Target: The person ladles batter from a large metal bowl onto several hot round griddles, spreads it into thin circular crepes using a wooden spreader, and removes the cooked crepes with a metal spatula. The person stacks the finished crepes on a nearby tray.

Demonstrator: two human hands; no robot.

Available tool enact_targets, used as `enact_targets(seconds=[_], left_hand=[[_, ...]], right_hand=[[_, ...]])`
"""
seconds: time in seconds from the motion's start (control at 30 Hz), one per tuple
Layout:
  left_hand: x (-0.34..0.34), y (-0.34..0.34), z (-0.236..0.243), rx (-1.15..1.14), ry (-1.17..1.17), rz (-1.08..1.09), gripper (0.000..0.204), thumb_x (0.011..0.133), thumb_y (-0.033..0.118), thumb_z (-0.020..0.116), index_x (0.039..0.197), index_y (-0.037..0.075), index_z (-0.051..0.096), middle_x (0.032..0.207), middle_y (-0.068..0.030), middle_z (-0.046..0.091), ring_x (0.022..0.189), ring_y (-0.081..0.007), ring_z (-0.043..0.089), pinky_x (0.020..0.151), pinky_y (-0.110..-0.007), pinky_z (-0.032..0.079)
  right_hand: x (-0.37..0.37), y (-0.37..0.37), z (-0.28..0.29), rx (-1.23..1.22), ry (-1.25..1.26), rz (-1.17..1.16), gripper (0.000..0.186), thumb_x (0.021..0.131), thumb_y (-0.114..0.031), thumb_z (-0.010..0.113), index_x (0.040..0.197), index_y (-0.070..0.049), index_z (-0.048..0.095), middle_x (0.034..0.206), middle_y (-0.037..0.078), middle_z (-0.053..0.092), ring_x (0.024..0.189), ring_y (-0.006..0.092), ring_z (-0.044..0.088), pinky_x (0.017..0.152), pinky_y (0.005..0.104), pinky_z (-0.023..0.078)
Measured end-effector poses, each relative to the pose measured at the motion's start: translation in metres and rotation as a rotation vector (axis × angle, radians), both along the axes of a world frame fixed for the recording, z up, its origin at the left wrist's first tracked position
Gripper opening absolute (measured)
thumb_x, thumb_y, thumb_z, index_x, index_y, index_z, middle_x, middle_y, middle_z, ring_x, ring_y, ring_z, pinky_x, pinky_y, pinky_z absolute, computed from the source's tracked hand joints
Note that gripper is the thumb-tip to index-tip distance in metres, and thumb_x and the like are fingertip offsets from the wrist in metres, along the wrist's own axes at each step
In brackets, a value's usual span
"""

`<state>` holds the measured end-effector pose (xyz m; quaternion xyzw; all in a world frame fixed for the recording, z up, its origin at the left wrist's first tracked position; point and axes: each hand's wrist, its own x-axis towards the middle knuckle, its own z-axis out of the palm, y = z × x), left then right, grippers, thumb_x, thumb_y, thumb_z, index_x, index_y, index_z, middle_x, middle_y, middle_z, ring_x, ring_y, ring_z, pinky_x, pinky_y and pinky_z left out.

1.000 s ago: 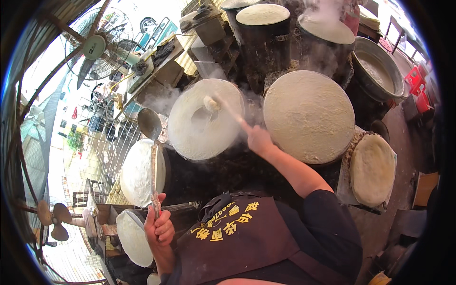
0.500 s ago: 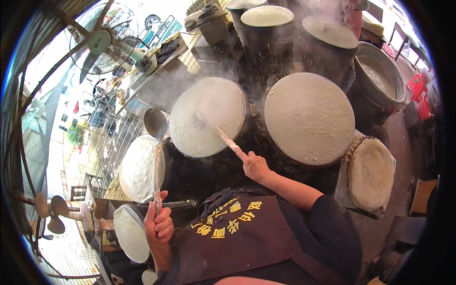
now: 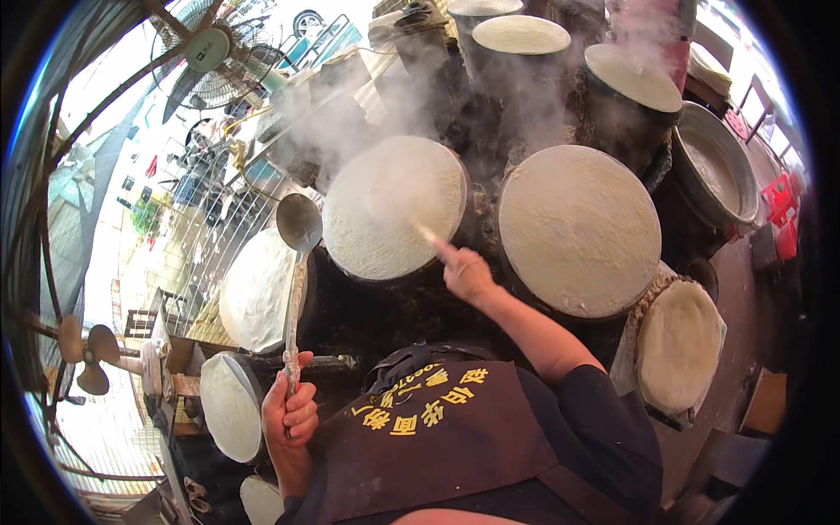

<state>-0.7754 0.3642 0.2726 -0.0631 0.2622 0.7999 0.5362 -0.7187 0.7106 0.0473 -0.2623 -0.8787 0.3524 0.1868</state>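
- Head view, leftmost entry: two fans (image 3: 207,50) stood well out to the left of the left hand, one high, one low by the rim.
- Left hand (image 3: 289,407): closed in a full fist round the lower end of a long-handled ladle (image 3: 298,262), one in number; handle upright, dark bowl at the top, well above the fist.
- Ladle, judged: stiff metal, fairly light, possibly slick from steam or batter; best held low on the handle, as the fist had it.
- White round sheets on frames, just left of and below the left hand: three counted, the lowest cut off by the rim; judged thin, soft and easily torn.
- Right hand (image 3: 466,274): closed about a thin pale stick (image 3: 426,234), one in number, its far end blurred over the disc ahead; how tightly the fingers gripped could not be told.
- Stick, judged: light, rigid, dry; held at its near end.
- Steaming cloth-topped discs (image 3: 395,206): two large ones, one directly beyond the right hand, one just to its right; judged hot, damp, taut, not to be touched bare.
- Further covered pots beyond, in steam: three counted.
- Far right of the right hand: one round sheet on a woven frame, one metal basin (image 3: 717,175).
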Motion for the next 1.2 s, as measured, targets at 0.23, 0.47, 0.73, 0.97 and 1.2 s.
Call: enact_targets(seconds=[0.23, 0.47, 0.73, 0.97, 1.2], left_hand=[[0.017, -0.001, -0.005, -0.034, -0.015, 0.044, 0.049, 0.103, 0.032, 0.036, 0.144, 0.008, 0.026, 0.064, 0.0, 0.035, 0.043, -0.0054, 0.032, 0.035, -0.021, 0.034], [0.034, -0.012, -0.012, -0.042, -0.041, 0.054, 0.05, 0.103, 0.034, 0.036, 0.145, 0.009, 0.025, 0.065, -0.0005, 0.036, 0.044, -0.0059, 0.033, 0.036, -0.021, 0.034], [0.014, -0.01, -0.031, -0.128, 0.023, 0.013, 0.044, 0.103, 0.029, 0.036, 0.141, 0.008, 0.034, 0.066, 0.0, 0.036, 0.044, -0.0055, 0.033, 0.035, -0.02, 0.035], [-0.026, 0.0, -0.065, -0.301, 0.182, -0.07, 0.03, 0.101, 0.026, 0.043, 0.127, 0.012, 0.048, 0.064, 0.0016, 0.04, 0.045, -0.0047, 0.035, 0.035, -0.018, 0.03], [-0.046, 0.071, -0.094, -0.738, 0.728, -0.068, 0.027, 0.095, 0.021, 0.052, 0.119, 0.01, 0.049, 0.065, 0.0007, 0.044, 0.044, -0.0066, 0.041, 0.036, -0.022, 0.034]], right_hand=[[-0.038, 0.047, 0.022, 0.031, -0.086, 0.077, 0.054, 0.078, -0.006, 0.054, 0.131, -0.016, 0.051, 0.087, 0.023, 0.064, 0.084, 0.0407, 0.062, 0.074, 0.0484, 0.049], [-0.043, 0.063, 0.027, 0.12, -0.101, 0.372, 0.055, 0.076, -0.005, 0.054, 0.13, -0.015, 0.053, 0.091, 0.02, 0.065, 0.086, 0.0383, 0.062, 0.075, 0.0464, 0.049], [0.001, 0.077, 0.024, 0.222, -0.209, 0.424, 0.057, 0.078, -0.004, 0.052, 0.133, -0.02, 0.049, 0.099, 0.019, 0.064, 0.094, 0.0361, 0.061, 0.078, 0.0439, 0.048], [0.103, 0.037, 0.028, 0.016, 0.009, 0.162, 0.057, 0.078, -0.003, 0.053, 0.133, -0.019, 0.051, 0.093, 0.022, 0.064, 0.087, 0.0376, 0.062, 0.079, 0.0426, 0.049], [0.111, -0.074, -0.008, -0.143, 0.211, 0.129, 0.056, 0.079, -0.001, 0.055, 0.134, -0.011, 0.047, 0.081, 0.02, 0.061, 0.073, 0.0328, 0.064, 0.068, 0.04, 0.049]])
